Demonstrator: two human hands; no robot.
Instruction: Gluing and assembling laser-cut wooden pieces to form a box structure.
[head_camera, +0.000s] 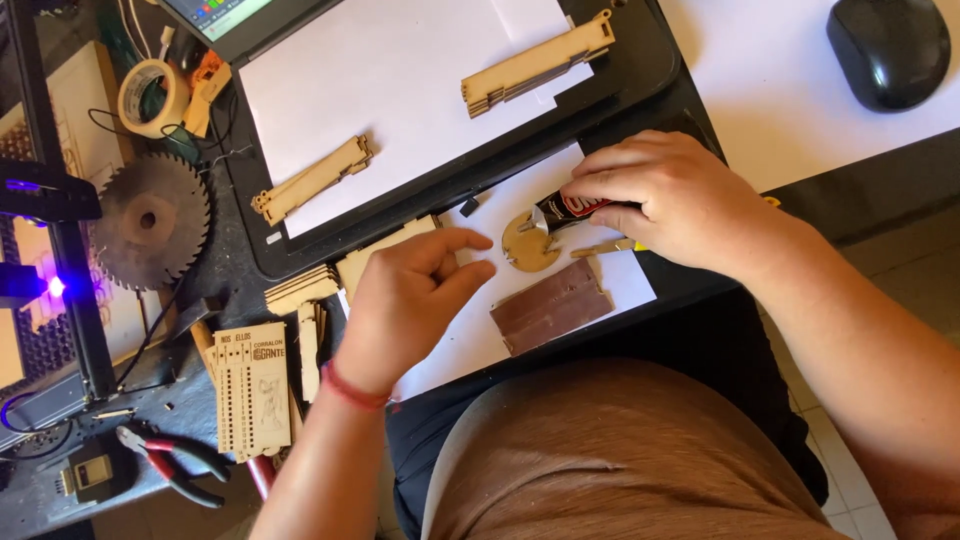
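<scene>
Right hand (680, 200) closed on glue tube (572, 208), nozzle at wooden disc (530, 243) on white paper on table. Left hand (410, 300) loosely curled, empty, beside disc. Disc thin, light, likely brittle; hold by edges. Tube soft; squeeze gently.

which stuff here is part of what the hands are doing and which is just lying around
In use:
- right hand squeezing the dark glue tube
- round wooden disc
- left hand, empty
- brown rectangular slab

Lying about:
- black computer mouse
- toothed saw blade
- red-handled pliers
- tape roll
</scene>
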